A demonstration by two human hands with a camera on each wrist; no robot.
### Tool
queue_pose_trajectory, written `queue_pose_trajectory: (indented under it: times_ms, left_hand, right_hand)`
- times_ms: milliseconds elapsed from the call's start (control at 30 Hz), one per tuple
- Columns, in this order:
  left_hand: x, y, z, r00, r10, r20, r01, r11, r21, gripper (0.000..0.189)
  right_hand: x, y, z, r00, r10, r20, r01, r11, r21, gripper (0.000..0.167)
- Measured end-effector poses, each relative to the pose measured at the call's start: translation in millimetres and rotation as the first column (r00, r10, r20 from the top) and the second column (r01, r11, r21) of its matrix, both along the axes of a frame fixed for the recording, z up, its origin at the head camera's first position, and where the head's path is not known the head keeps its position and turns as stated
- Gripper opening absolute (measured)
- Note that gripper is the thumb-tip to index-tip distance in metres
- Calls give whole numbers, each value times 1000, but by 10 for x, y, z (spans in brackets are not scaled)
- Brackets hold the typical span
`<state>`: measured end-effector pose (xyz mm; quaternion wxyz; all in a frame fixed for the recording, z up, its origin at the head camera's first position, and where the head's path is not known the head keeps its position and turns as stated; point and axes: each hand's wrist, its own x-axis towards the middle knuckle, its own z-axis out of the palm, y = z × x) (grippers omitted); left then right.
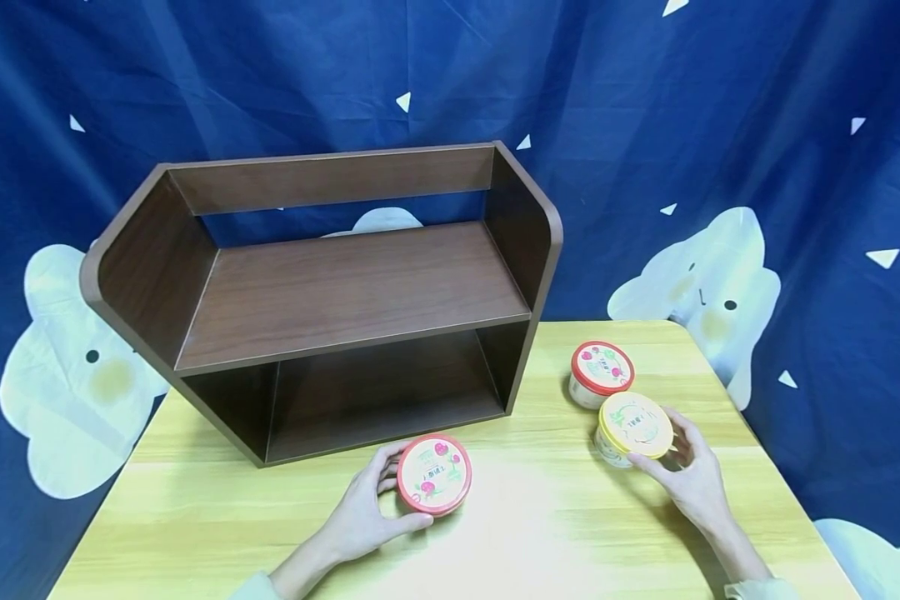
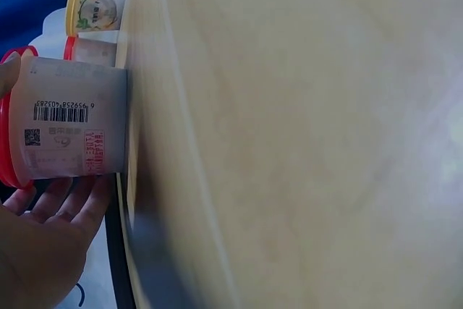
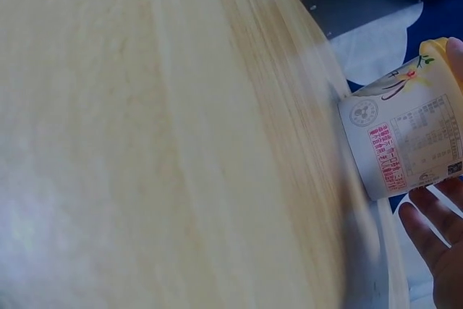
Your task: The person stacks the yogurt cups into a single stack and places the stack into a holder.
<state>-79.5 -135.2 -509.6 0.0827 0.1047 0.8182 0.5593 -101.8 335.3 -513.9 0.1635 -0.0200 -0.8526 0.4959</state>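
Note:
My left hand (image 1: 367, 506) holds a tub with a red lid (image 1: 434, 473) from its left side, thumb at the near edge and fingers at the far side. A barcode and red print show on this tub's pale wall (image 2: 69, 121) in the left wrist view. Farther right, my right hand (image 1: 695, 479) grips a tub with a yellow lid (image 1: 636, 425), its thumb in front and fingers behind. The right wrist view shows that tub's printed wall (image 3: 405, 132) close to the tabletop. Just behind it stands a second red-lidded tub (image 1: 602, 372), partly covered by the yellow-lidded one.
A dark brown two-tier shelf (image 1: 360, 287) stands at the back left of the light wooden table (image 1: 525, 533). Its lower front edge lies just behind the left tub. A blue curtain (image 1: 645, 108) with white cloud shapes hangs behind.

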Motion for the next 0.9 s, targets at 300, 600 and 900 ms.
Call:
queue_pose_trajectory:
  times_ms: [300,600,900]
  left_hand:
    - [-5,-4,16,1000,-14,4,14,1000,5,95]
    - [-2,-7,10,1000,-14,7,14,1000,-1,96]
    - [-6,-3,15,1000,-18,13,18,1000,-8,95]
  right_hand:
    - [-4,4,0,1000,-3,7,3,1000,-3,84]
    - [0,-46,41,999,11,-34,-11,1000,1,83]
    - [16,-111,70,996,44,-72,-44,999,-1,83]
